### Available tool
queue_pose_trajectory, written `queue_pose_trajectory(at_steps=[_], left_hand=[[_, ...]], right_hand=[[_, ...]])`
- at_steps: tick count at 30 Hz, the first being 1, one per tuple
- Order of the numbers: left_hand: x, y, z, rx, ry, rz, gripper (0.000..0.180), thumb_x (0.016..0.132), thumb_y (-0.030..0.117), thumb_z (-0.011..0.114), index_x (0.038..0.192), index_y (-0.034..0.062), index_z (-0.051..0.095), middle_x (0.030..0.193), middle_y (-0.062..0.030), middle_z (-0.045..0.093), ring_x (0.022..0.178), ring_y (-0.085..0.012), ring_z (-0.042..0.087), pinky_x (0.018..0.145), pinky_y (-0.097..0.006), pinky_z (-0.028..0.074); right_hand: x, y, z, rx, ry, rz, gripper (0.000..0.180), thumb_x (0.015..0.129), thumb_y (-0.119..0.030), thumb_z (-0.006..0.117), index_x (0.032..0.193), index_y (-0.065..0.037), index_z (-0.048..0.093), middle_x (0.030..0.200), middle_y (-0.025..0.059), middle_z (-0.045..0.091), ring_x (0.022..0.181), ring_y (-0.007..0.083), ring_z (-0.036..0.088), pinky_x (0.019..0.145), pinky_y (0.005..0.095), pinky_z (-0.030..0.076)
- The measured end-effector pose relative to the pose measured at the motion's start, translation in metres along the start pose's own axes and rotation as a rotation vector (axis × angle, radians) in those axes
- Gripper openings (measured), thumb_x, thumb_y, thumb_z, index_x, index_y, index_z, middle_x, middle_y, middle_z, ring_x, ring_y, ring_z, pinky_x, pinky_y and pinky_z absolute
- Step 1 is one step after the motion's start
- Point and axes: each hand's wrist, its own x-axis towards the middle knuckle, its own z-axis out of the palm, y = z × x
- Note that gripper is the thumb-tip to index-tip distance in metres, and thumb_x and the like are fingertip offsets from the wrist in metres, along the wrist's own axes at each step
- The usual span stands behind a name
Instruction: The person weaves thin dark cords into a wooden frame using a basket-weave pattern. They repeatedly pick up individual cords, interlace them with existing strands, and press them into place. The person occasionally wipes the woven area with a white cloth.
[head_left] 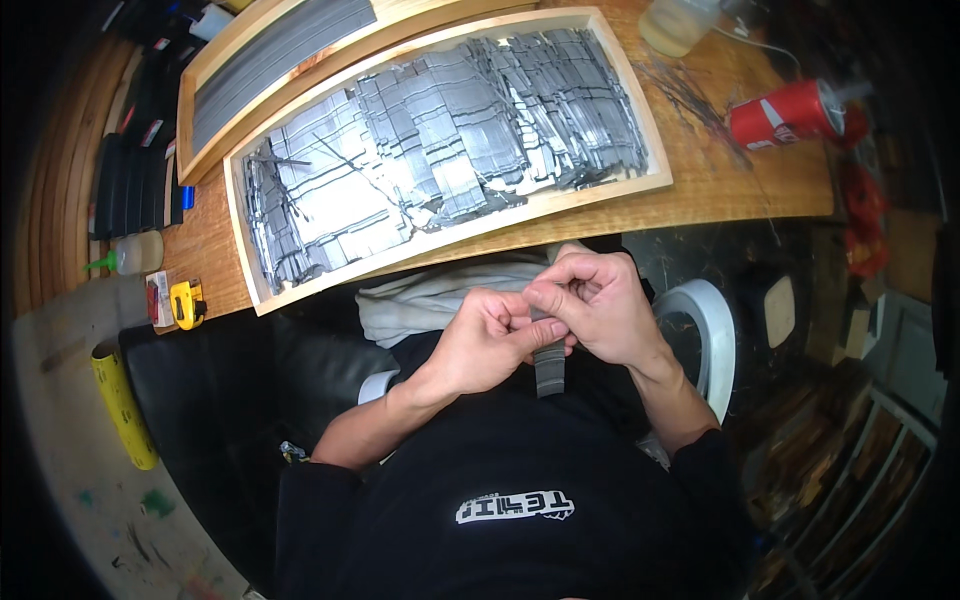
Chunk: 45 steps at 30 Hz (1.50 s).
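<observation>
Beside a wooden table point(765, 190), near paint-spotted flooring point(110, 490), both nearly closed hands point(482, 342) pinch a grey strip point(550, 373).

There are two hands point(478, 345) point(608, 305), one strip point(550, 375), two frames point(450, 238) point(186, 140), one can point(780, 115), one yellow roll point(125, 410), one green-tipped bottle point(140, 254) (slats point(445, 115) are too many to count).

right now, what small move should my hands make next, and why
Perhaps slide the left hand along the grey strip to its near end: that end juts out ungripped, while the right hand sits at the far part.
</observation>
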Motion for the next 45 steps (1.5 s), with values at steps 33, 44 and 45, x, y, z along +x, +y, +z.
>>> queue_pose_trajectory(at_steps=[33,44,45], left_hand=[[-0.02,0.092,-0.003,0.622,0.274,0.662,0.048,0.096,0.001,0.071,0.141,-0.0029,0.057,0.095,-0.0177,0.078,0.086,-0.0156,0.075,0.077,-0.029,0.058],[0.009,0.2,-0.098,0.638,0.701,0.739,0.075,0.096,0.026,0.079,0.151,-0.0087,0.043,0.118,-0.0265,0.072,0.11,-0.0244,0.072,0.094,-0.033,0.058],[0.009,0.192,-0.107,0.655,0.746,0.795,0.056,0.095,0.025,0.08,0.136,-0.0077,0.06,0.118,-0.0253,0.073,0.109,-0.0252,0.072,0.095,-0.034,0.057]], right_hand=[[0.033,-0.118,0.013,-0.458,-0.081,-0.701,0.02,0.083,0.002,0.082,0.103,-0.002,0.081,0.091,0.0082,0.073,0.081,0.0178,0.07,0.075,0.0288,0.056],[0.286,-0.232,-0.01,0.11,-0.849,-0.936,0.031,0.099,-0.025,0.071,0.103,0.005,0.071,0.09,0.0129,0.074,0.082,0.0169,0.071,0.071,0.0316,0.058],[0.304,-0.242,-0.001,-0.238,-0.391,-0.713,0.021,0.096,-0.02,0.075,0.102,0.0,0.076,0.093,0.0114,0.077,0.084,0.0163,0.073,0.071,0.0312,0.06]])
